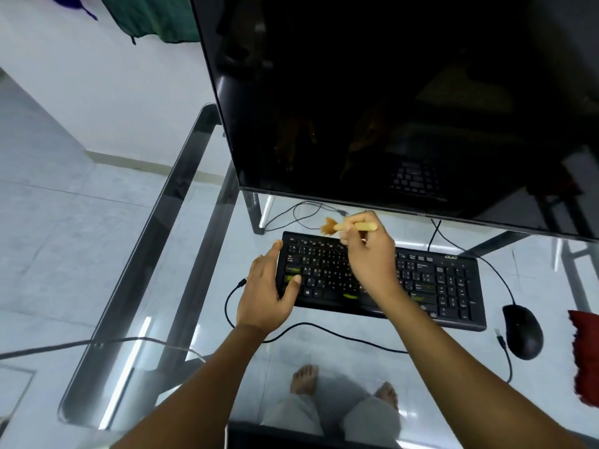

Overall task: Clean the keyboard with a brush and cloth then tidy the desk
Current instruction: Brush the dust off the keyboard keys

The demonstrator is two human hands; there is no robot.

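A black keyboard [437, 283] lies on the glass desk [181, 377] in front of the monitor. My right hand [369, 251] hovers over its left half, shut on a wooden-handled brush [359, 226]. The brush's brown bristles [328, 226] point left above the keyboard's top-left corner. My left hand [267, 293] grips the keyboard's left edge, thumb on the keys and fingers along the side. A red cloth [585, 354] lies at the desk's right edge, partly cut off by the frame.
A large dark monitor [389, 92] stands over the back of the desk. A black mouse [523, 330] sits right of the keyboard. Loose black cables [324, 330] trail across the glass in front and behind. Bare feet show through the glass below.
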